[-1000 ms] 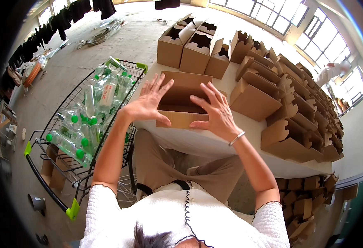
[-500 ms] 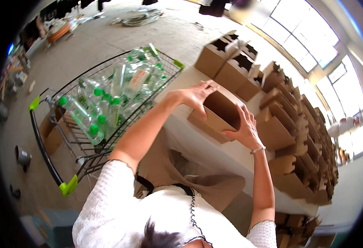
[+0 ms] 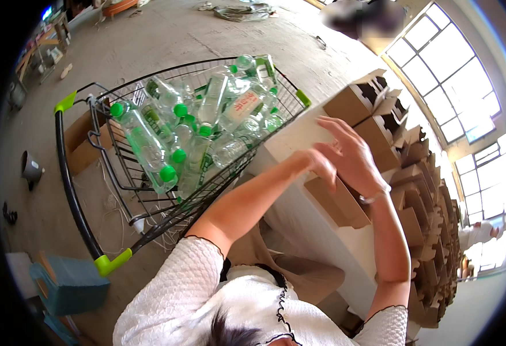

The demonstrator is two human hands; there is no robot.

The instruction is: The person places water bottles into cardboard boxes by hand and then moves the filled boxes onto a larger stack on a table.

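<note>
Change over the last 1.0 s: your 2 hands have drawn together. They were spread at opposite ends of the box (image 3: 336, 203); now your left hand (image 3: 322, 167) and right hand (image 3: 358, 164) overlap in view above it. Cannot tell whether they touch each other or the box.

Left: loosely open, fingers bent and pointing down, partly screened by the right; nothing seen in it. Right: open, fingers long and slightly curved; nothing seen in it.

Box: on the counter (image 3: 290, 141), near the edge on your side. Its near wall shows; your hands cover most of the mouth, so the inside cannot be read.

Your view has also swung left. The cart (image 3: 68, 167) sits nearer mid-picture, bottles (image 3: 212, 98) still heaped in it. More boxes (image 3: 426, 196) stand to the right.

Judgement: you have left the spread stance around the box; it appears to rest on the counter by its own weight, and both hands look free of load.
</note>
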